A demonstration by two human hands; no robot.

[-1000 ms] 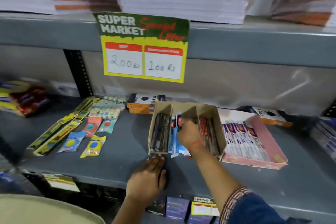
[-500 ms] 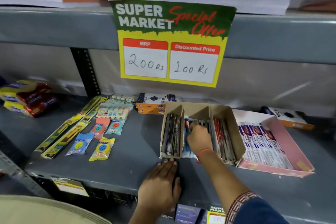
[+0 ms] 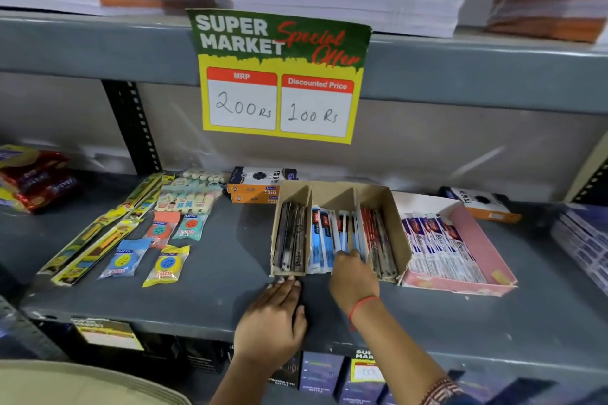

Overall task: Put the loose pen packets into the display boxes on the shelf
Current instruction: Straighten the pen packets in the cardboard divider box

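Has drawn the right hand (image 3: 353,276) back from the far end of the middle slot of the cardboard box (image 3: 396,217) to its near, open end. Rests the fingertips there on the front ends of the blue pen packets (image 3: 324,235), fingers curled down over them; cannot tell whether pinching one or only nudging the row. Keeps the left hand (image 3: 273,322) as it was, flat and open on the shelf (image 3: 214,273), holding nothing, fingertips touching the front edge of the box's left slot — probably bracing the box against sliding. Shows the blue packets standing on edge between the black pens (image 3: 291,237) in the left slot and the red pens (image 3: 371,230) in the right, their near ends just past the box front. Suggests this batch is already in and is being squared up — likely leaves only a push inward before moving on to the next packets.
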